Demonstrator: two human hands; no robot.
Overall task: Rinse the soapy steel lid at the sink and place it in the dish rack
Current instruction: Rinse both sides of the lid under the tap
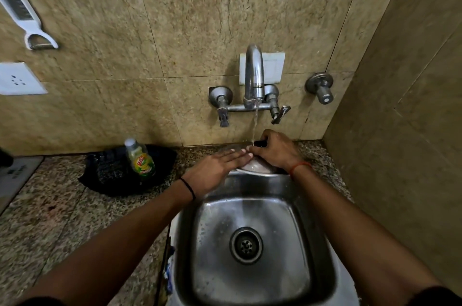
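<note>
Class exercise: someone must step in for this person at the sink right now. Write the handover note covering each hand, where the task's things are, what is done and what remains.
Right hand: closed on the lid's black knob, holding the steel lid over the back of the sink.
Left hand: open, fingers laid flat across the lid.
Tap is running; the stream lands at the knob.
Done: rinsing is under way; whether soap remains cannot be seen.
Left: finish the rinse, then place the lid in the dish rack, which is not in view.

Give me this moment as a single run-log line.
stage: rinsing | tap: running | steel lid: under stream, over sink | right hand: grips knob | left hand: flat on lid
</note>
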